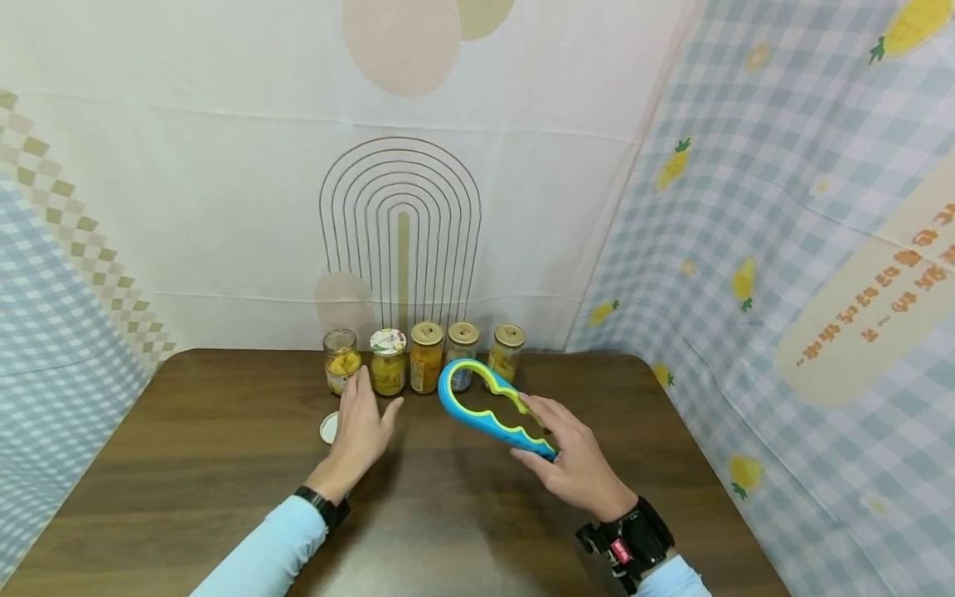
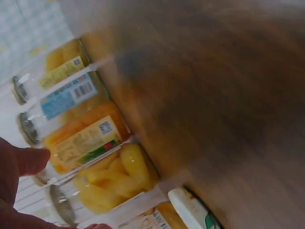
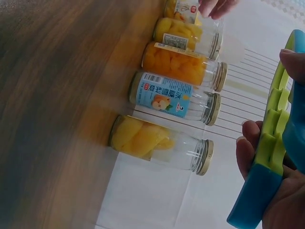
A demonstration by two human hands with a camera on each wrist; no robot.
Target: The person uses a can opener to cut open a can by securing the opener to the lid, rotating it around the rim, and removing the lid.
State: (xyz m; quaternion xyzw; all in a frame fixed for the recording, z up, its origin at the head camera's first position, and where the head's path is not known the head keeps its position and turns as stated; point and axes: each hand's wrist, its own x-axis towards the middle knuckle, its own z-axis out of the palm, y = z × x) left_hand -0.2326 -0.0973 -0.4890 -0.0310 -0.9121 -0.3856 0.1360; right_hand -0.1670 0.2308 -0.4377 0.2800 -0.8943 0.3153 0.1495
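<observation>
My left hand (image 1: 360, 431) reaches toward the leftmost jar (image 1: 337, 383), its fingers extended and thumb spread, fingertips overlapping the jar's front in the head view. That jar has no lid and holds yellow fruit. A white lid (image 1: 328, 428) lies on the table just in front of it. Beside it stands a jar of yellow fruit (image 2: 114, 176) with a printed white lid (image 1: 388, 342). My right hand (image 1: 578, 460) grips a blue and green jar opener (image 1: 477, 421) by its handles, held in the air with its loop pointing left.
To the right stand a jar of orange fruit (image 3: 174, 64), a blue-labelled jar (image 3: 164, 95) and a jar of pale yellow fruit (image 3: 143, 138), all with gold lids. The row sits at the back of the brown wooden table (image 1: 186, 464), against a hanging cloth (image 1: 246, 207).
</observation>
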